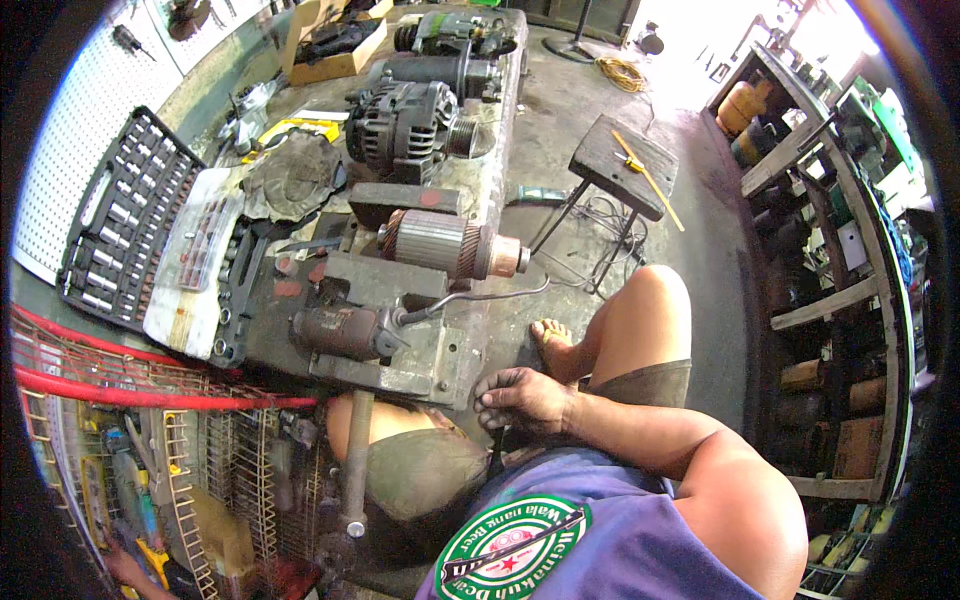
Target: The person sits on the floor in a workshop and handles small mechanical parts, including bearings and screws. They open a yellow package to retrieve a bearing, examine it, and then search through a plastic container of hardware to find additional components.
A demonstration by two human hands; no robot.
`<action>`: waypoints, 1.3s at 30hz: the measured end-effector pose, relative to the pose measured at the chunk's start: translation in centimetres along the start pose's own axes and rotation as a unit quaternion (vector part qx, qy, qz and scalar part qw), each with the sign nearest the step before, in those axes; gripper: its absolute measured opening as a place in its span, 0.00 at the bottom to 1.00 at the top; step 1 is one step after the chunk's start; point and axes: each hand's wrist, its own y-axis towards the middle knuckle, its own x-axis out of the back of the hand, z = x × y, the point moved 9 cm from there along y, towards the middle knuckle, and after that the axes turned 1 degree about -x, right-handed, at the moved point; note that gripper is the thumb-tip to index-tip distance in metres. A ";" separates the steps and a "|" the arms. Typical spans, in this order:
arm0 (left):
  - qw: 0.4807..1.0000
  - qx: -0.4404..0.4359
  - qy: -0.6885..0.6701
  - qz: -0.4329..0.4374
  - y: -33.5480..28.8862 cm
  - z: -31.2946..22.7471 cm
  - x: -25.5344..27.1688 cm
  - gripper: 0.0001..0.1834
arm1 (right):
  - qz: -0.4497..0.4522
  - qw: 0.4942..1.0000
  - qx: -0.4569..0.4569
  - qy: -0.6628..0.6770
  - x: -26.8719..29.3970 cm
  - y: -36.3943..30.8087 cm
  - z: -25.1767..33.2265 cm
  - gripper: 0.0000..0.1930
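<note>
My right hand [520, 400] is curled beside the near corner of a bench vise [385, 378], above my lap. Whatever its fingers hold, if anything, is hidden. At the lower left, my left hand [125, 568] reaches toward a wire rack [200, 500] of tools, close to a yellow-handled tool [155, 560]; its fingers are too dim to read. An armature [440, 243] with copper windings lies on its side by the vise. Nearer me, a dark reddish-brown cylinder [345, 332] lies on the vise, a bent grey cable [480, 296] beside it.
An alternator [405, 125] and other motor parts line the bench behind. A socket set [125, 220] stands open at left, near a red rail [150, 388]. The vise handle [356, 470] sticks out toward me. A stool [625, 165] with a yellow caliper and shelves [830, 300] stand right.
</note>
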 end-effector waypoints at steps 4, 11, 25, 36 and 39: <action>0.999 -0.007 -0.052 -0.004 -0.3 0.9 -1.6 0.30 | -0.016 1.000 -0.006 -0.005 0.6 0.1 -0.4 0.09; 0.822 0.203 -0.532 0.029 3.0 0.5 -5.1 0.39 | 0.007 1.000 -0.015 0.024 0.9 0.9 -0.9 0.06; 0.783 0.198 -0.578 0.115 3.3 -1.5 -3.9 0.47 | -0.074 0.997 -0.005 0.023 3.3 -0.2 -0.1 0.07; 0.772 0.177 -0.597 0.124 -3.8 -2.3 5.6 0.49 | -0.137 0.954 0.062 -0.260 4.4 -3.3 3.4 0.13; 0.773 0.199 -0.590 0.123 -7.5 -0.6 10.9 0.45 | -0.132 0.961 0.049 -0.236 5.0 -3.7 3.6 0.12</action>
